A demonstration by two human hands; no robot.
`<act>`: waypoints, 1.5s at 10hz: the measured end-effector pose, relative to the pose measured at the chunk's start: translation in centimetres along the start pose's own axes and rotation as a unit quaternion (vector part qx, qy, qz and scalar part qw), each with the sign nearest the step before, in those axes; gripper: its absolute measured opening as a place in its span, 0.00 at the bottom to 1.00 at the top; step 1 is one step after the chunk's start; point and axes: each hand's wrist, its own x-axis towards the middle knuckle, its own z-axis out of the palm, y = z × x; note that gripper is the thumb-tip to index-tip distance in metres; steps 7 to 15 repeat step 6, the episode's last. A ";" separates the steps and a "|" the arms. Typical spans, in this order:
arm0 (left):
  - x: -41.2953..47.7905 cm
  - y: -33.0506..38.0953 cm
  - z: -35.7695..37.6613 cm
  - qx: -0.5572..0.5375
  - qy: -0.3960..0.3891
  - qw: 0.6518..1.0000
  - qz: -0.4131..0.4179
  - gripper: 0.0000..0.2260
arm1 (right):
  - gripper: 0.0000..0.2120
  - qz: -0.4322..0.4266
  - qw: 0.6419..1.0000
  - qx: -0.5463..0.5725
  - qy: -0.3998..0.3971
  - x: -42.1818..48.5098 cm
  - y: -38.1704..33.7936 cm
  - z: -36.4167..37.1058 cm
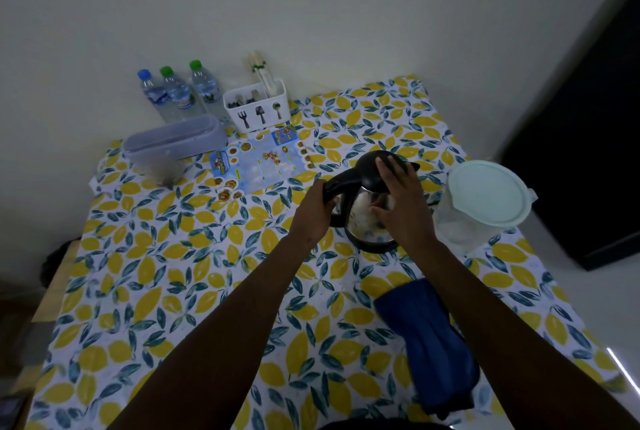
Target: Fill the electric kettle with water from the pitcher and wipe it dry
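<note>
A steel electric kettle (363, 221) with a black lid and handle stands on its black base in the middle of the lemon-patterned table (194, 256). My left hand (313, 211) grips the kettle's black handle. My right hand (401, 201) lies over the lid, fingers on top and thumb against the steel side. A clear plastic pitcher (464, 221) with a pale green lid (488, 192) stands just right of the kettle. A folded blue cloth (429, 346) lies near the table's front right, under my right forearm.
At the back left stand three water bottles (180, 93), a white cutlery holder (258, 107) with chopsticks, a clear lidded box (173, 142) and a printed menu leaflet (259, 163). A wall is behind the table, and a dark cabinet (588, 152) stands to the right.
</note>
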 end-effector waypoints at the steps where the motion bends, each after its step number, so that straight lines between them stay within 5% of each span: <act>1: -0.3 -0.3 0.4 -0.006 -0.020 1.000 -0.005 0.09 | 0.45 0.002 1.000 -0.004 -0.015 0.0 0.4 -0.3; 3: -0.9 -0.3 0.7 -0.018 -0.030 0.999 0.002 0.10 | 0.45 -0.004 1.000 -0.016 -0.014 -1.0 0.7 -0.1; 6: -1.8 0.5 -3.5 0.182 -0.005 0.983 0.035 0.26 | 0.37 -0.047 0.986 -0.160 -0.005 0.0 -1.5 -0.4; 15: -1.8 0.5 -3.5 0.182 -0.005 0.983 0.035 0.26 | 0.37 -0.047 0.986 -0.160 -0.005 0.0 -1.5 -0.4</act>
